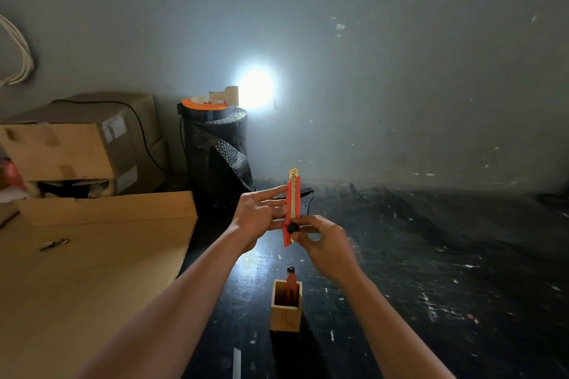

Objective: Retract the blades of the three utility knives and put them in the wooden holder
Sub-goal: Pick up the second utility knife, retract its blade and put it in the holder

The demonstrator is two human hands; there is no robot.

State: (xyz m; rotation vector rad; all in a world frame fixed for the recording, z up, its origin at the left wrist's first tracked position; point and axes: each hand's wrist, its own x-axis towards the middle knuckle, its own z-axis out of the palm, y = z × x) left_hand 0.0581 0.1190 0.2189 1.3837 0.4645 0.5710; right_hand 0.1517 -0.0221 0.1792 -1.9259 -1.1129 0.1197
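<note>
I hold a red utility knife [292, 203] upright in front of me, above the dark floor. My left hand [260, 214] grips its body from the left side. My right hand [323, 240] pinches the black knob near the knife's lower end. No blade tip shows past its metal top end. Below my hands stands a square wooden holder [285, 312] on the floor. One red and black utility knife [291, 281] stands inside it, its end poking above the rim. A third knife is not in view.
A large flat cardboard sheet [92, 271] lies at the left with a small dark object [54, 244] on it. Cardboard boxes [77, 138] are stacked behind. A black roll [218, 148] topped by an orange reel and a bright lamp [255, 89] stands by the grey wall.
</note>
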